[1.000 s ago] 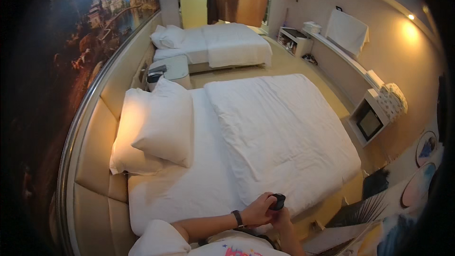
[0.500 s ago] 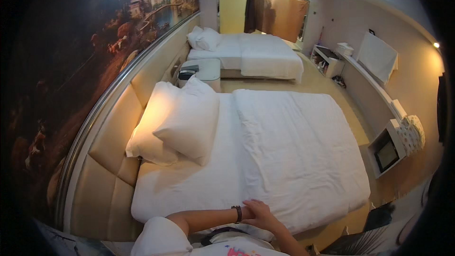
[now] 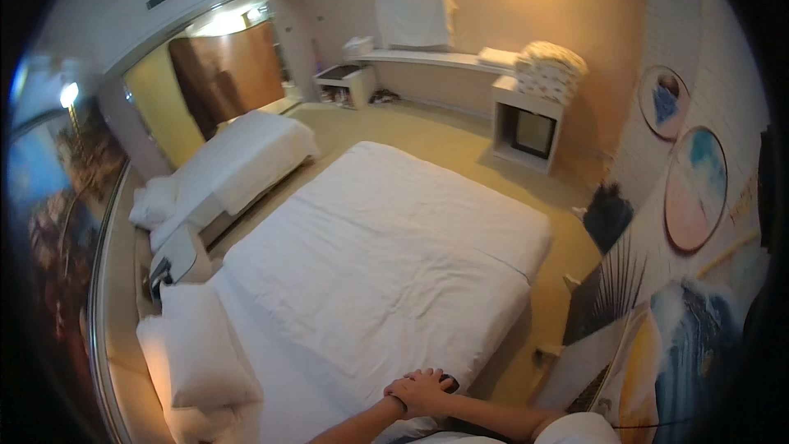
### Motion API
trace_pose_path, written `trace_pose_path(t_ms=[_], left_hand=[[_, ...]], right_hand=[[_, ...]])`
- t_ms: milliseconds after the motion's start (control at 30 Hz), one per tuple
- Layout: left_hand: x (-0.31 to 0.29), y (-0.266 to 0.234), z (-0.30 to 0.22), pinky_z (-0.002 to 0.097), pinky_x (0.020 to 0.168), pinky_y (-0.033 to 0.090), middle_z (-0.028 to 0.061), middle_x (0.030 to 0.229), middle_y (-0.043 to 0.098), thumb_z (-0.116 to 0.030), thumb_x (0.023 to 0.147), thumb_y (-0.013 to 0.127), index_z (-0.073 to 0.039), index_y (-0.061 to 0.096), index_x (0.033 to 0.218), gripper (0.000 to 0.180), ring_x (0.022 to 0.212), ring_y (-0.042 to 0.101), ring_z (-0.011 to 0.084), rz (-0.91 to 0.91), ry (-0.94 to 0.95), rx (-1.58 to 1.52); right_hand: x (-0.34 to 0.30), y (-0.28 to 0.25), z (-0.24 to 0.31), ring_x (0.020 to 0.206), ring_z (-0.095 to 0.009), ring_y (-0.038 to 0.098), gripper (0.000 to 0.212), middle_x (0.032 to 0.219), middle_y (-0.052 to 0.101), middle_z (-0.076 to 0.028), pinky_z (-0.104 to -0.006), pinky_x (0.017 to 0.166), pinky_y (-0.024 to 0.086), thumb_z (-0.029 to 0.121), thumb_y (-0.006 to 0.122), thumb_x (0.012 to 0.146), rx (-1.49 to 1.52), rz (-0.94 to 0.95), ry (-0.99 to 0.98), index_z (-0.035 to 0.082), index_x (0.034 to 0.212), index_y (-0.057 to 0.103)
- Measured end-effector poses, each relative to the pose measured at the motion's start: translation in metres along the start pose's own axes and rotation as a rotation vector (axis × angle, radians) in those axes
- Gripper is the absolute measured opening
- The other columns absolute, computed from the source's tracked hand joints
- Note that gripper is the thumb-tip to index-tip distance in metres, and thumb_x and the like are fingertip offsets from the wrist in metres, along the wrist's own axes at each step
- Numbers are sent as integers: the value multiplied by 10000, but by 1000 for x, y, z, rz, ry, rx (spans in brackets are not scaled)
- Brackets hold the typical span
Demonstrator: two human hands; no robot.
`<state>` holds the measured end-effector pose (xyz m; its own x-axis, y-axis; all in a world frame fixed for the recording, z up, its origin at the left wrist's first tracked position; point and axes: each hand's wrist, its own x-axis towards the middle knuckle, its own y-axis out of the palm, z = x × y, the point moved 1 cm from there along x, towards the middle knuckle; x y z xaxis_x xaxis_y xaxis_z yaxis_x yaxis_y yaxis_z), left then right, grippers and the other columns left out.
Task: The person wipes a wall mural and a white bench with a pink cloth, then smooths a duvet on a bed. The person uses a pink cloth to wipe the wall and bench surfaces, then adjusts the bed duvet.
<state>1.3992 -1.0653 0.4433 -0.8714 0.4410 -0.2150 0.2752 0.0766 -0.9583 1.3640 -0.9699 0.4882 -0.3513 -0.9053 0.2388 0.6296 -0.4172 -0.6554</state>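
Note:
In front of my body, over the near edge of the nearer bed (image 3: 394, 263), my two hands lie together. My right hand (image 3: 426, 397) rests across my left hand (image 3: 398, 385), its fingers somewhat apart. Most of my left hand's fingers are hidden beneath it. A dark band circles my left wrist. Beside my right wrist shows a small black thing (image 3: 449, 382), whose kind I cannot make out. White bedding covers the bed, with soft wrinkles in the duvet. Two white pillows (image 3: 209, 353) lean at its head on the left.
Beyond a bedside table (image 3: 187, 261) stands a second white bed (image 3: 238, 156). Along the far wall run a shelf (image 3: 436, 59) and a white cabinet (image 3: 526, 127) with a dark door. Round pictures (image 3: 696, 189) decorate the right wall. Yellowish floor (image 3: 567, 247) borders the bed.
My view has swung right, so the beds appear turned and further left, and the right wall shows. My hands stay together, with my right hand now on top.

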Motion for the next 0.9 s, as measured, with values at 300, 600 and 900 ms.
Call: trace_pose_path(t_ms=[300,600,900], left_hand=[[75,-52,-27,415,850,400,104,1088,581,-336,769,618,-144,601,1159,435,1057,508,279,-86,86,243],[90,-145,-28,435,823,420,96,1071,576,-312,797,576,-141,646,1021,291,1034,523,281,-230,265,354],[116,-203,-71,455,835,428,66,1025,563,-310,795,562,-143,623,938,228,1023,526,264,-538,342,348]], right_hand=[[-34,-46,-19,880,-326,579,233,959,628,-132,-483,862,401,116,584,759,-57,-455,-127,63,985,610],[-39,-166,-40,1226,-302,452,1067,1321,467,-164,-433,1035,344,412,906,434,-88,-357,137,78,1335,443],[-65,-220,-27,1203,-186,447,1157,1322,452,-64,-321,1022,370,290,957,419,968,-325,399,40,1385,372]])
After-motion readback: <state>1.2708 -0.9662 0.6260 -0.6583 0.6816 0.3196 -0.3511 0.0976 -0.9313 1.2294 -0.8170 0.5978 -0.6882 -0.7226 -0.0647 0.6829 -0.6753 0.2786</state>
